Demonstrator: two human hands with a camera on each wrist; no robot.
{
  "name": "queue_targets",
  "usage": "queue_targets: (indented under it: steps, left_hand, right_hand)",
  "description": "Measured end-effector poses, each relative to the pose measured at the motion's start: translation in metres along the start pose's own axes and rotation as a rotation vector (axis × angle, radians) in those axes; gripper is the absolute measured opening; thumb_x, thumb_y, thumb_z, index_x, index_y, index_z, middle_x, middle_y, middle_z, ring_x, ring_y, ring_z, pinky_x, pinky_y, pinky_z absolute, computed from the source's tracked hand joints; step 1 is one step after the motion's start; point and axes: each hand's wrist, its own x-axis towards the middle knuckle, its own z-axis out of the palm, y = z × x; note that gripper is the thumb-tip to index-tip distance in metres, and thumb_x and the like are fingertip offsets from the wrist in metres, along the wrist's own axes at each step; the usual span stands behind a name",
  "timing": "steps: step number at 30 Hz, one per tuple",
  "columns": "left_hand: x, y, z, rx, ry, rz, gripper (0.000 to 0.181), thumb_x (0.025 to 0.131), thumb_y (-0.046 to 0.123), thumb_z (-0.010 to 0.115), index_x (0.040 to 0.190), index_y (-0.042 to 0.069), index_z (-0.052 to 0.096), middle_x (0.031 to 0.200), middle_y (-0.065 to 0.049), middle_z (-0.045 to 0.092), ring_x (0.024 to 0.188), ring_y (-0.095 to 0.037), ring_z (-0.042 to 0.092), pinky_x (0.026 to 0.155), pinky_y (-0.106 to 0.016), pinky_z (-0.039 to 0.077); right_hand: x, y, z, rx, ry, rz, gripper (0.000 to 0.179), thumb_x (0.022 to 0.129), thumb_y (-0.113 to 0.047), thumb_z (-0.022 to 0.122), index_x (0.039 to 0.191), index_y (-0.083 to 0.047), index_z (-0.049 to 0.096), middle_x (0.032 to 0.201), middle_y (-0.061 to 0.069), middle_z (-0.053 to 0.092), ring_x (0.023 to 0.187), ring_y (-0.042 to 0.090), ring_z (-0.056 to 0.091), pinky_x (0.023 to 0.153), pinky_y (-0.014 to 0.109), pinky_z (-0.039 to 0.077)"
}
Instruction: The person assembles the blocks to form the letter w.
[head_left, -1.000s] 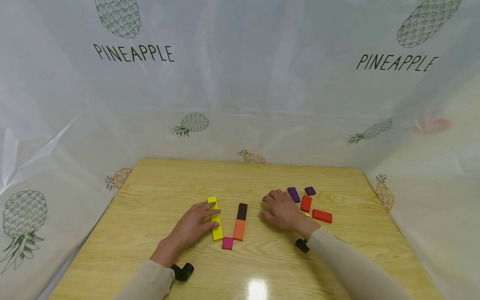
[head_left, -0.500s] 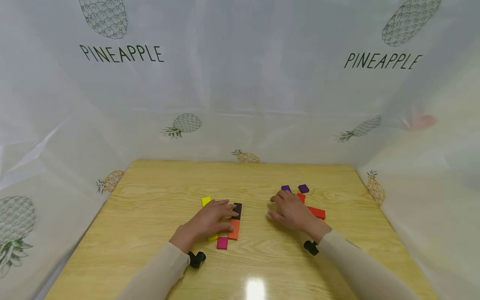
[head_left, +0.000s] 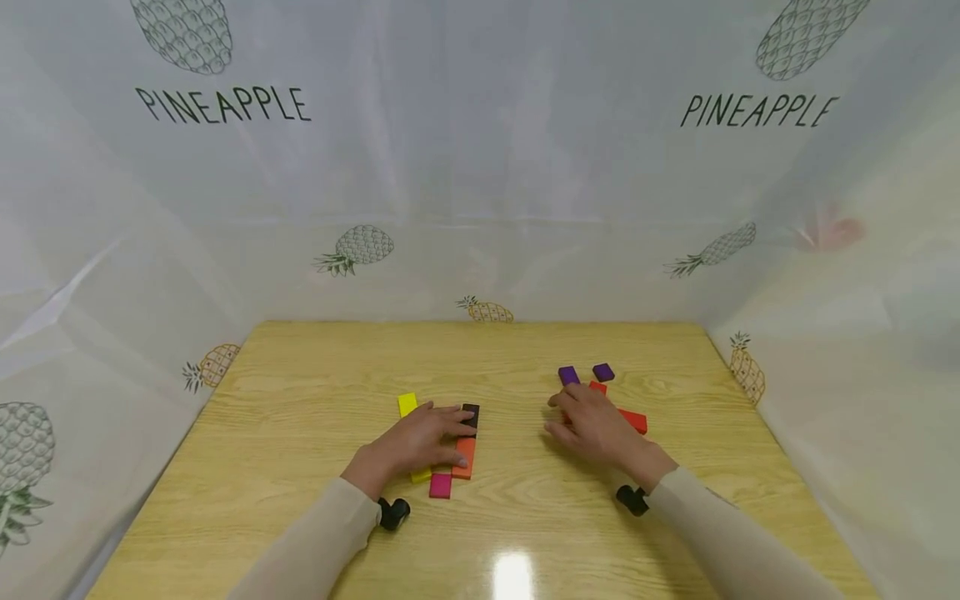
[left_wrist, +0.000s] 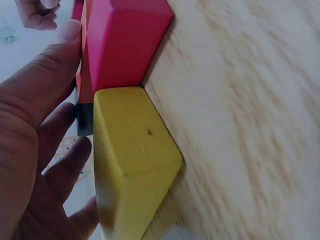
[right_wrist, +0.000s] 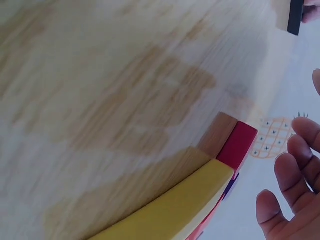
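My left hand (head_left: 416,443) reaches over a long yellow block (head_left: 407,404), which it partly covers. Its straight fingers rest on a black block (head_left: 471,414) and an orange block (head_left: 466,454) lying end to end. A small pink block (head_left: 440,486) touches the near ends of the yellow and orange pieces; the left wrist view shows the yellow block (left_wrist: 132,135) against the pink one (left_wrist: 127,45). My right hand (head_left: 597,429) hovers, fingers loosely bent and holding nothing, above red blocks (head_left: 634,422). In the right wrist view another yellow block (right_wrist: 185,200) lies beneath it.
Two purple blocks, a longer one (head_left: 568,376) and a small one (head_left: 603,372), lie beyond my right hand. The wooden table (head_left: 300,358) ends at a white pineapple-print curtain (head_left: 480,167) behind and at the sides. A black wrist camera (head_left: 393,514) sits under the left wrist.
My left hand has moved right from the yellow block onto the black and orange blocks. The right hand has shifted slightly over the red blocks. The head view has turned a little right.
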Motion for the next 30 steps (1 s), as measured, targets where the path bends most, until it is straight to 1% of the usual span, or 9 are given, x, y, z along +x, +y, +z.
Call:
queue_targets:
  steps: [4,6,8,12,15,18,22,26,30]
  left_hand:
    - [-0.001,0.001,-0.002,-0.006,-0.013,-0.008,0.056,0.098,0.042,0.074,0.148,0.02,0.064,0.166,0.002,0.046,0.156,-0.023,0.038,0.132,-0.057,0.019]
    - [-0.001,0.002,-0.002,-0.012,-0.017,-0.012,0.057,0.098,0.043,0.074,0.149,0.02,0.064,0.166,0.003,0.045,0.157,-0.022,0.038,0.132,-0.056,0.02]
    - [-0.002,0.003,-0.003,-0.014,-0.022,-0.016,0.057,0.098,0.043,0.073,0.149,0.021,0.063,0.167,0.004,0.044,0.157,-0.021,0.038,0.132,-0.054,0.02]
    - [-0.002,0.004,-0.006,-0.007,-0.028,-0.019,0.058,0.098,0.043,0.074,0.15,0.021,0.062,0.167,0.005,0.044,0.156,-0.021,0.038,0.133,-0.053,0.021]
    - [-0.002,0.003,-0.006,0.005,-0.03,-0.024,0.058,0.097,0.043,0.074,0.15,0.022,0.062,0.167,0.006,0.044,0.156,-0.02,0.04,0.133,-0.052,0.021]
    - [-0.001,0.001,-0.006,0.013,-0.031,-0.03,0.058,0.097,0.044,0.074,0.15,0.023,0.062,0.167,0.006,0.043,0.155,-0.019,0.04,0.133,-0.051,0.021]
    - [-0.001,0.0,-0.005,0.006,-0.033,-0.038,0.058,0.097,0.045,0.074,0.15,0.024,0.062,0.167,0.006,0.042,0.155,-0.019,0.041,0.133,-0.051,0.02]
    - [-0.002,0.0,-0.005,-0.011,-0.036,-0.046,0.058,0.097,0.044,0.074,0.15,0.023,0.062,0.168,0.007,0.042,0.155,-0.02,0.041,0.133,-0.05,0.02]
    - [-0.002,0.0,-0.005,-0.012,-0.039,-0.042,0.058,0.098,0.044,0.074,0.15,0.023,0.062,0.167,0.007,0.042,0.155,-0.02,0.04,0.133,-0.05,0.019]
  right_hand:
    - [-0.004,0.003,-0.005,0.008,0.02,0.02,0.037,0.099,-0.032,0.075,0.121,-0.003,0.07,0.115,0.009,0.065,0.114,0.033,0.063,0.101,0.058,0.052]
    - [-0.007,0.005,-0.007,0.004,0.036,0.028,0.035,0.098,-0.031,0.075,0.12,-0.003,0.07,0.115,0.009,0.065,0.113,0.034,0.064,0.1,0.06,0.052]
    - [-0.01,0.008,-0.01,-0.011,0.053,0.029,0.033,0.097,-0.03,0.077,0.118,-0.005,0.071,0.113,0.009,0.066,0.108,0.032,0.064,0.096,0.06,0.052]
    - [-0.017,0.014,-0.012,-0.041,0.072,0.029,0.032,0.095,-0.03,0.079,0.115,-0.006,0.072,0.104,0.006,0.064,0.098,0.028,0.061,0.086,0.056,0.052]
    - [-0.02,0.018,-0.013,-0.055,0.07,0.034,0.034,0.094,-0.031,0.081,0.116,-0.006,0.073,0.1,0.006,0.062,0.099,0.029,0.06,0.083,0.052,0.05]
    - [-0.021,0.02,-0.012,-0.08,0.073,0.035,0.036,0.092,-0.03,0.082,0.116,-0.005,0.073,0.101,0.005,0.063,0.103,0.031,0.06,0.082,0.051,0.05]
    - [-0.02,0.022,-0.01,-0.12,0.067,0.036,0.035,0.092,-0.029,0.082,0.116,-0.005,0.072,0.101,0.004,0.062,0.103,0.031,0.058,0.081,0.051,0.049]
    - [-0.017,0.024,-0.007,-0.152,0.044,0.046,0.034,0.094,-0.03,0.08,0.115,-0.005,0.072,0.102,0.005,0.062,0.103,0.031,0.057,0.082,0.052,0.049]
    - [-0.016,0.025,-0.005,-0.163,0.031,0.055,0.032,0.094,-0.029,0.077,0.115,-0.005,0.072,0.104,0.007,0.063,0.103,0.032,0.056,0.081,0.051,0.049]
